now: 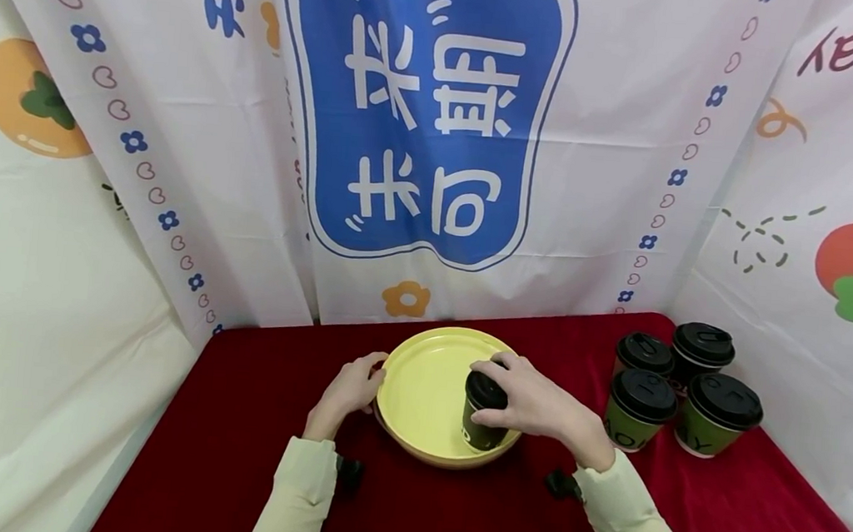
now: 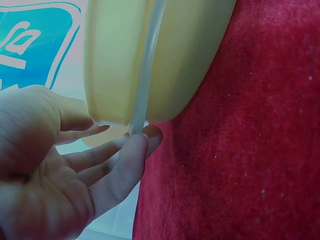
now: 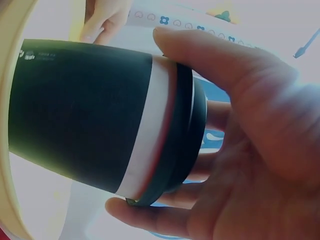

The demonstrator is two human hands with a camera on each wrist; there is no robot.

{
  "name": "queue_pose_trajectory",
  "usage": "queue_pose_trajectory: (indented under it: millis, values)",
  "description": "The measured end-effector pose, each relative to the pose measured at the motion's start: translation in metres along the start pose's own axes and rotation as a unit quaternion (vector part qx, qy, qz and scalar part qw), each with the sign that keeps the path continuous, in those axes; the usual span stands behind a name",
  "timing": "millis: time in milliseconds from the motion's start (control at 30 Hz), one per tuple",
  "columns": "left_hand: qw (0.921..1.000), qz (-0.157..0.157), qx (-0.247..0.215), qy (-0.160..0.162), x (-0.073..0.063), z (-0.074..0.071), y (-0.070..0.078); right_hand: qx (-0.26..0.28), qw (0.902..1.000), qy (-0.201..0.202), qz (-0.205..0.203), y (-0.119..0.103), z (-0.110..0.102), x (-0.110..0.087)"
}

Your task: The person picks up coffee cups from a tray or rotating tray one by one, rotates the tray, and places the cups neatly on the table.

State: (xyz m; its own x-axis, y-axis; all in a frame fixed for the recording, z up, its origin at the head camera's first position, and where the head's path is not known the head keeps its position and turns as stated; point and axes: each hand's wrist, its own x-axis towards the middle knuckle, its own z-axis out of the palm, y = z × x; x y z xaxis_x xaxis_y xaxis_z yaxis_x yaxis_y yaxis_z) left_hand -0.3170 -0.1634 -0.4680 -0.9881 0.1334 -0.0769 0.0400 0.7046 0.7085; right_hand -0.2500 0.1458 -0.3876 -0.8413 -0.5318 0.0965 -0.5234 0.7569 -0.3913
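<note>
A round yellow tray (image 1: 423, 399) with a raised rim lies on the red cloth in the head view. My left hand (image 1: 347, 389) is at its left edge, and in the left wrist view the fingers (image 2: 122, 175) and thumb hold the rim. Inside the tray, toward its right side, a dark green paper cup (image 1: 482, 425) with a black lid stands upright. My right hand (image 1: 536, 398) grips this cup from above, round the lid. The right wrist view shows the thumb on one side of the lid (image 3: 185, 135) and fingers on the other.
Several more green paper cups (image 1: 641, 404) with black lids stand close together at the right of the red cloth (image 1: 254, 444). A white printed curtain (image 1: 591, 187) hangs behind the table, with more white cloth at both sides.
</note>
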Motion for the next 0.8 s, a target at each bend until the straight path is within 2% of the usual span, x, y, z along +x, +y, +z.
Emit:
queue_pose_trajectory:
  millis: [267,533,800]
  values:
    - [1.0000,0.000,0.001,0.001,-0.001,0.000,0.001,0.024,0.9997,0.001,0.006,0.003,-0.007,-0.001]
    - [1.0000,-0.004,0.003,0.003,-0.001,0.000,0.000,0.052,0.9981,0.015,0.030,0.008,-0.017,-0.005]
    - [1.0000,-0.006,0.004,0.001,0.000,0.000,0.002,0.067,0.9953,0.051,0.049,0.019,-0.032,-0.012]
